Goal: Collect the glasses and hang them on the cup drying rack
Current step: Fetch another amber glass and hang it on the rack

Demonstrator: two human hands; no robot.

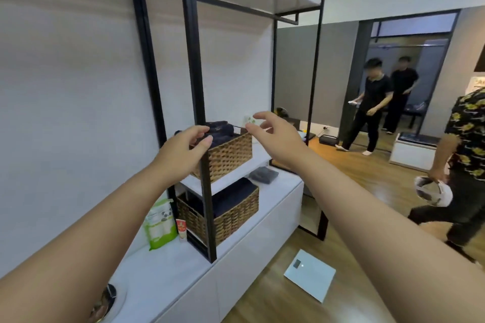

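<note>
Both arms are stretched out toward the black metal-framed shelving unit (195,65) against the white wall. The left hand (183,151) is up at the upper woven wicker basket (227,156), fingers curled loosely with the thumb apart from them, gripping nothing; a black upright of the frame crosses right beside it. The right hand (273,134) hovers just beyond the basket's far corner, fingers spread and relaxed, empty too. Folded dark navy towels (219,130) sit piled in that upper basket. Below it, on the white cabinet top (168,262), a second woven wicker basket (228,217) holds more dark cloth. Beside that lower basket stand a green-and-white packet (158,225) and a small red-and-white tube (181,228). A folded grey cloth (263,174) lies further along the counter. No glasses and no cup drying rack show anywhere in this view, so where they are cannot be told. Down on the wooden floor lies a pale square bathroom scale (309,274). At the right edge, a person in a black-and-yellow patterned shirt (469,136) carries something white, and two people in black (380,102) stand near the far doorway.
</note>
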